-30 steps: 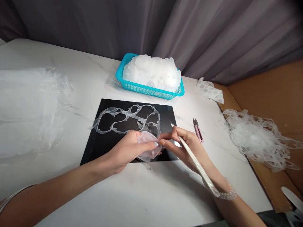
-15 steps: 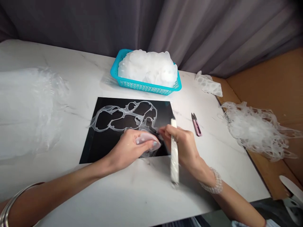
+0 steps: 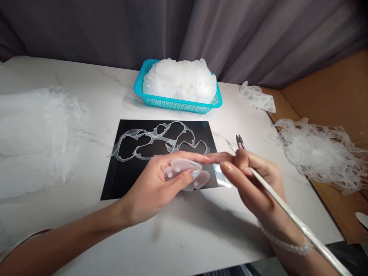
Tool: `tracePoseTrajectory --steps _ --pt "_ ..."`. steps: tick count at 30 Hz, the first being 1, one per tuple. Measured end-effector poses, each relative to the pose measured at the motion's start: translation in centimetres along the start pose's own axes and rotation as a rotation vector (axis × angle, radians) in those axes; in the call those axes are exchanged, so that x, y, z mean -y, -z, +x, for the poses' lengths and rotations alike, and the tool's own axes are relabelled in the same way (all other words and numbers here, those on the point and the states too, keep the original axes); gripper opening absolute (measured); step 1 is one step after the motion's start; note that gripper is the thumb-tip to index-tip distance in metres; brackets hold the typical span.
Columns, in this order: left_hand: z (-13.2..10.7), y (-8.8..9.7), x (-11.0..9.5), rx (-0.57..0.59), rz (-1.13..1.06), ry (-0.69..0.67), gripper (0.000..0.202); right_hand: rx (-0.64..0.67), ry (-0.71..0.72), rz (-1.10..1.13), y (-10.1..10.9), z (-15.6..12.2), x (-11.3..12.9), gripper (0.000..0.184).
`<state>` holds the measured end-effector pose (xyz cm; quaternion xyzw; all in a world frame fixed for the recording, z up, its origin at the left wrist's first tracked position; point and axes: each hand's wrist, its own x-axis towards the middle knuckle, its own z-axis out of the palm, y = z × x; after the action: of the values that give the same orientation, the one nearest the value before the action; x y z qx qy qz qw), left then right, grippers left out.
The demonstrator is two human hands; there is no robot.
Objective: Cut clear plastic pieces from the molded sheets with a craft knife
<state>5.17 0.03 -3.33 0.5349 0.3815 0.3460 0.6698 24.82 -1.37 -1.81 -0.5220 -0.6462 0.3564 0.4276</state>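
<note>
My left hand (image 3: 161,186) is closed on a thin, translucent silicone-like piece (image 3: 184,168) with small raised dots, its thumb lying across the front. Fingers of my right hand (image 3: 255,184) reach to the piece's right edge, touching or almost touching my left fingertips. A slim tool with a white-wrapped handle (image 3: 299,224) is gripped in my right hand, its thin end pointing up and left; its exact kind cannot be made out. Beneath the hands lies a black mat (image 3: 126,180) carrying a translucent cut-out sheet (image 3: 155,136) with several rounded openings.
A blue basket (image 3: 172,105) heaped with translucent white pieces (image 3: 181,80) stands behind the mat. Thread snips (image 3: 239,142) are partly hidden by my right hand. Tangled clear offcuts (image 3: 319,157) lie at right, a stack of clear sheets (image 3: 37,142) at left.
My right hand has moved right and turned, swinging the white tool from near upright to a slant. The held piece shows more of its face, and the sheet's right part now spreads flatter.
</note>
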Motion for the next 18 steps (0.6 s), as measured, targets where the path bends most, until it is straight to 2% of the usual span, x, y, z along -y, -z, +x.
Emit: tracePoseTrajectory --steps 2,4,8,12,18 --pt "0.0 -0.2 0.0 -0.033 0.012 -0.041 0.019 0.082 -0.071 0.152 -0.4 -0.5 0.5 0.046" --pt "-0.1 -0.3 0.0 -0.045 -0.008 -0.06 0.018 0.102 -0.123 0.256 -0.6 -0.8 0.2 0.049" --pt "-0.1 -0.5 0.3 -0.063 -0.053 -0.055 0.02 0.072 -0.185 0.428 -0.8 -1.1 -0.8 0.048" --pt "-0.1 -0.7 0.8 -0.07 -0.152 -0.019 0.019 0.038 -0.227 0.542 -1.1 -1.2 -0.8 0.047" --pt "-0.2 -0.7 0.9 -0.048 -0.288 0.056 0.018 -0.029 -0.226 0.577 -1.2 -1.1 -0.7 0.045"
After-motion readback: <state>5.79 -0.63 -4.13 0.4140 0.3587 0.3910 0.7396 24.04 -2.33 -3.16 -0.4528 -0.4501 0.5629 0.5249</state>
